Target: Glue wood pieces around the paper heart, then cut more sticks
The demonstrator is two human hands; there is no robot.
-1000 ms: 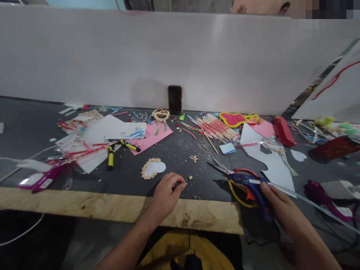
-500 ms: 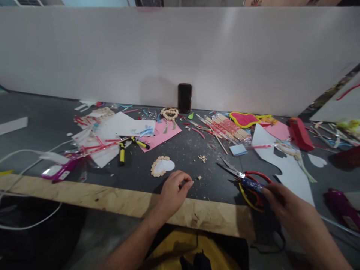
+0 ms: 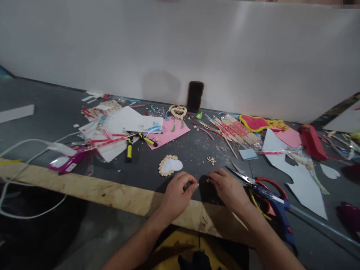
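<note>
Picking a small tan bead [image 3: 208,180] calls for precision: your left hand [image 3: 180,190] pinches a pale speck [image 3: 197,184], right hand [image 3: 228,186] grip unclear.

Light streaks the pale wall [image 3: 112,48] at one o'clock. The dark table [image 3: 53,112] has a wooden edge [image 3: 92,185] at eight; grey floor [image 3: 118,227] shows at seven.

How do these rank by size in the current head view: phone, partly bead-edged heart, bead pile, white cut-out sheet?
1. White cut-out sheet
2. Phone and partly bead-edged heart: too alike to rank
3. Bead pile
</note>
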